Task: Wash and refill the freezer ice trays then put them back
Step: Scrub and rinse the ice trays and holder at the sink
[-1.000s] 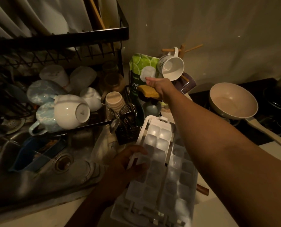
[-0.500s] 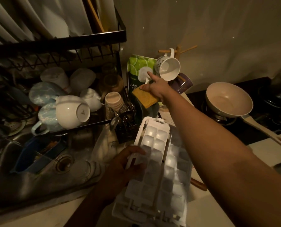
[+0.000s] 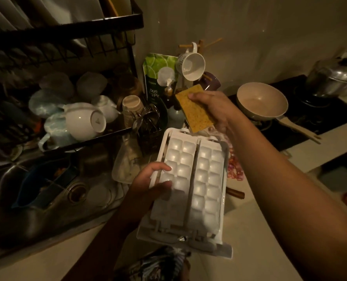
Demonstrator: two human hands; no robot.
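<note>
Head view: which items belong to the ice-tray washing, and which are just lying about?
In the job:
- ice tray, gripped by the left hand
- yellow sponge, held in the right hand
- sink, likely needed for rinsing

Lying about:
- hanging white mug
- pan
- steel pot
- dish rack full of cups

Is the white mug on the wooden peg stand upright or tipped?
Tipped: the white ceramic mug hangs by its handle on the wooden peg stand, its open mouth facing the camera.
</note>
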